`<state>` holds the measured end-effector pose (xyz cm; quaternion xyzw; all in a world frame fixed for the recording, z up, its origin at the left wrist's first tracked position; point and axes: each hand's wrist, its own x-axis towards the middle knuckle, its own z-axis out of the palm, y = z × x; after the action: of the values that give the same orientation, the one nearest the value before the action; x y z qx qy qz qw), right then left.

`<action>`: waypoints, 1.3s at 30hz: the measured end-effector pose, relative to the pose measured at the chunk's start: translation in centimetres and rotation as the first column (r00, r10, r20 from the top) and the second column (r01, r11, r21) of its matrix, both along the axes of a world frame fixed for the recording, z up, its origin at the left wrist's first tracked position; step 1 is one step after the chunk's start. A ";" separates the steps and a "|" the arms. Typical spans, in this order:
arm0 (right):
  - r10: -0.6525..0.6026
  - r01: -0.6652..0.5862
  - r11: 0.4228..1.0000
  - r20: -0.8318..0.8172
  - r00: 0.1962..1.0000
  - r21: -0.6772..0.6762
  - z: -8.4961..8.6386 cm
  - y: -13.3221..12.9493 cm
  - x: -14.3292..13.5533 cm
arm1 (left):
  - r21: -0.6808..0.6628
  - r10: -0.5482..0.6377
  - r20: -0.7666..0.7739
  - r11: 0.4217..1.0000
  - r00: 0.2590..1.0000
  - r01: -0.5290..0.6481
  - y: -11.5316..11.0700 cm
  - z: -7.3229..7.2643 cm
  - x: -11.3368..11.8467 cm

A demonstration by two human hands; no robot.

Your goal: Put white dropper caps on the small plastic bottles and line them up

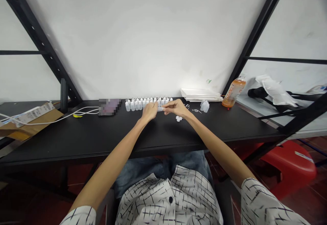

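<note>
Between my hands a small translucent squeeze bottle [160, 109] lies on its side in the air, just above the black table. My left hand [150, 111] is closed around its left end. At the other end, the fingertips of my right hand [177, 109] are pinched together; whether they also grip a cap is too small to tell. Right behind the hands stand rows of small white bottles [136, 104] with pointed tips, partly covered by my left hand. Several white caps [178, 118] lie just below my right wrist.
On the black table [102, 133], right of my hands, are thin white pieces [196, 110] and a few loose bottles [204, 106]. Farther off are a white stack [200, 94] and an orange drink bottle [233, 92]. A pixelated flat object [109, 107], cables and cardboard [30, 121] lie left.
</note>
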<state>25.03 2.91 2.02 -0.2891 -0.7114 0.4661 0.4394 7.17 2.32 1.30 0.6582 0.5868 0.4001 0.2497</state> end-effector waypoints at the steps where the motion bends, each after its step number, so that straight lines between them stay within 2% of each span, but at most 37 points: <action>1: 0.001 -0.001 1.000 0.001 1.000 -0.004 0.0 0.0 0.0 | 0.014 0.011 -0.009 1.000 1.000 -0.011 -0.1 0.1 0.0; 6: 0.017 -0.017 1.000 0.023 1.000 0.000 -0.1 0.0 0.0 | 0.062 0.044 -0.034 0.997 0.998 -0.042 -0.3 0.4 0.1; 11: 0.013 -0.013 1.000 0.006 1.000 -0.012 0.0 0.0 -0.1 | 0.168 0.068 -0.157 0.985 0.985 -0.041 -0.4 0.6 0.0; 14: -0.009 0.009 1.000 -0.007 1.000 0.008 0.2 0.1 0.0 | 0.163 -0.066 -0.201 0.982 0.977 0.100 -0.9 1.2 -0.1; 18: -0.022 0.022 0.999 -0.017 1.000 0.026 0.4 0.4 0.2 | 0.161 -0.243 -0.205 0.947 0.948 0.278 -1.4 1.9 -0.4; 22: -0.016 0.016 1.000 0.005 1.000 0.010 0.5 0.5 0.5 | 0.106 -0.443 -0.086 0.887 0.892 0.450 -1.3 2.1 -0.7; 24: -0.047 0.047 0.999 0.009 0.999 0.016 0.8 0.6 0.9 | 0.065 -0.489 0.011 0.871 0.872 0.487 -1.1 2.1 -0.9; 27: -0.173 0.170 0.982 0.032 0.984 0.081 1.4 0.9 2.4 | 0.018 -0.465 0.110 0.885 0.878 0.466 -0.6 1.9 -1.0; 30: -0.397 0.344 0.901 0.183 0.899 0.265 1.8 1.4 4.5 | 0.009 -0.413 0.107 0.910 0.904 0.415 0.0 1.4 -1.1; 32: -0.488 0.360 0.854 0.340 0.804 0.375 1.9 1.6 5.7 | 0.030 -0.375 0.069 0.927 0.924 0.374 0.5 1.0 -1.3; 36: -0.455 0.243 0.886 0.636 0.623 0.395 2.0 1.8 6.6 | 0.102 -0.318 -0.037 0.942 0.947 0.321 1.3 0.3 -1.6; 39: -0.384 0.174 0.920 0.723 0.575 0.351 2.0 1.7 6.3 | 0.131 -0.311 -0.082 0.938 0.947 0.319 1.6 0.1 -1.6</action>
<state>31.38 4.61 4.01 -0.5155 -0.8262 0.1286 0.1872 5.54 3.89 1.36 0.7715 0.4509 0.3761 0.2450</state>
